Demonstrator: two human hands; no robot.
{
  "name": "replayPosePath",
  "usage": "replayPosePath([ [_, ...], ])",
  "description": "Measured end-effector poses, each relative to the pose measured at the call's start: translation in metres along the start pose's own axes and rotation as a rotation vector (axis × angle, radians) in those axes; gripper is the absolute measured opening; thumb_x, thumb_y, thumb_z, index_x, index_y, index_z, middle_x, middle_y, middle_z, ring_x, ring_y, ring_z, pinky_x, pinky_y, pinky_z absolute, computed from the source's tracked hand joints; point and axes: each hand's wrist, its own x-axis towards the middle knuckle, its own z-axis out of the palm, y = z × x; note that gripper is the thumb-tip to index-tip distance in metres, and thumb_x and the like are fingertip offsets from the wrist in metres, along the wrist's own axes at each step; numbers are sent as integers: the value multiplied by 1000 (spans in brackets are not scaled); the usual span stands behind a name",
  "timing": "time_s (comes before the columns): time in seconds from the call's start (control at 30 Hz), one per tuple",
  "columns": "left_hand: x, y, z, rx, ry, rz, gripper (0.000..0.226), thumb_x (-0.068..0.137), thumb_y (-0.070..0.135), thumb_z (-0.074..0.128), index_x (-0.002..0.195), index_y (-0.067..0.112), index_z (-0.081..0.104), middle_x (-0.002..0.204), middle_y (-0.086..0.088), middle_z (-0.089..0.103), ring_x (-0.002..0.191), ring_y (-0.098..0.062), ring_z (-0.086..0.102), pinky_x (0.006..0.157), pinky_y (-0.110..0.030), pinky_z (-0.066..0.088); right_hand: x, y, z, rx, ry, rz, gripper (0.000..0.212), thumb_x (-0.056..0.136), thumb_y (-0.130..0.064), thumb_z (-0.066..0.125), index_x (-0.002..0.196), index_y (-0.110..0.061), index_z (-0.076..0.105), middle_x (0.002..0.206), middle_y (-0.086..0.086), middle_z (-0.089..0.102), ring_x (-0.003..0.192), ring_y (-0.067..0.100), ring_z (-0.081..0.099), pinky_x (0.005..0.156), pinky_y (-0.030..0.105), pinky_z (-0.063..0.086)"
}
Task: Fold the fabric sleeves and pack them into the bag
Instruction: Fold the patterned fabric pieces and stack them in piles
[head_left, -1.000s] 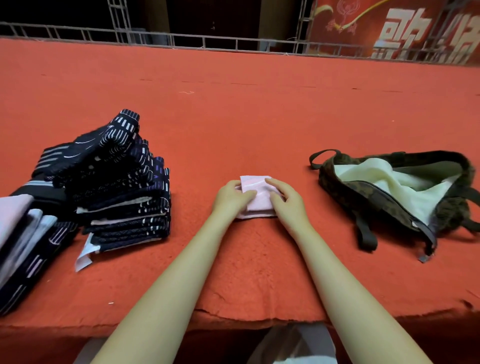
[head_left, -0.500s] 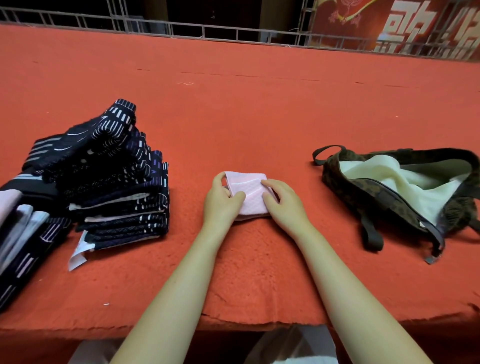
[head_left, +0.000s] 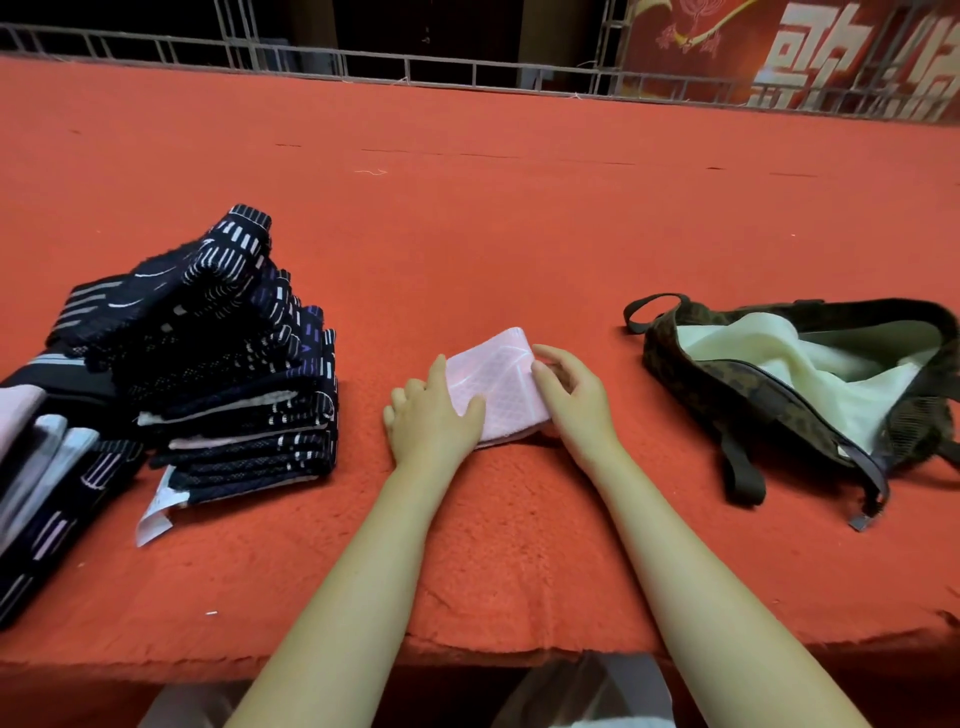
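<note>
Red carpet-like cloth is covering the desk (head_left: 519, 218), with a metal railing (head_left: 415, 65) running along its far edge. At the near middle, a folded pink sleeve (head_left: 496, 387) is lying flat. The left hand (head_left: 431, 415) is pinching its left edge, thumb on top; the right hand (head_left: 574, 392) is touching its right side, fingers loosely curled. A camouflage bag (head_left: 753, 384) is lying open well to the right, and dark patterned sleeves (head_left: 218, 353) are sitting stacked at the left.
</note>
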Motion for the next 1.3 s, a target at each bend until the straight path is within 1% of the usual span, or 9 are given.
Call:
replayPosePath([
  [0.23,-4,-1,-12,-420,-149,196,63,88,24,59,145,33,32,144,3,46,129,-21,46,100,-27,36,-2,-11,-4,127,-29,137,18,89,-12,65,105,-5,69,90,4,69,78,7,61,69,22,50],
  [0.37,-19,-4,-28,-621,-134,246,61,87,0,55,142,20,38,144,4,41,135,-14,38,100,-11,24,-10,-20,4,4,-111,136,6,89,-14,65,92,-9,67,84,4,67,74,10,60,66,29,47],
  [0.6,-12,9,-131,-605,87,337,68,78,-7,45,139,23,41,123,0,44,107,-3,41,82,3,28,-10,-88,49,161,-65,72,14,93,-13,59,80,-13,53,67,-1,53,49,3,48,43,16,37],
  [0.7,-5,15,-197,-579,238,352,70,76,-5,43,141,24,40,122,0,43,106,-7,42,85,-13,33,1,-145,82,291,-82,-18,7,94,-11,58,87,-10,57,70,1,56,51,2,49,44,16,37],
  [0.9,12,-21,-284,-534,490,262,66,77,-5,40,138,22,42,126,-4,41,102,-9,42,87,-14,31,22,-234,144,322,-220,-111,11,91,-10,59,80,-11,59,79,5,61,67,15,55,53,23,43],
  [1.0,20,-57,-286,-439,490,144,64,81,-2,41,140,23,40,131,-8,38,105,-18,44,89,-20,32,27,-235,175,85,-286,-99,20,89,-12,60,70,-13,54,67,3,54,57,19,49,42,20,36],
  [1.1,29,-100,-249,-150,319,48,53,86,14,45,138,26,45,137,-11,39,121,-31,39,103,-33,31,23,-212,190,-302,-295,-100,14,84,-24,63,89,-12,59,79,-1,55,76,24,54,59,29,41],
  [1.2,28,-122,-222,-97,123,-8,50,86,37,34,131,28,54,139,-9,47,128,-32,40,108,-42,32,20,-191,187,-245,-307,18,51,84,-38,64,124,-11,51,106,0,53,99,23,56,77,31,43],
  [1.3,29,-112,-230,-43,347,98,37,85,27,45,116,22,65,123,-9,56,117,-33,46,100,-41,38,17,-188,177,-110,-373,82,44,94,-47,48,119,-11,50,96,4,57,72,16,51,60,26,37],
])
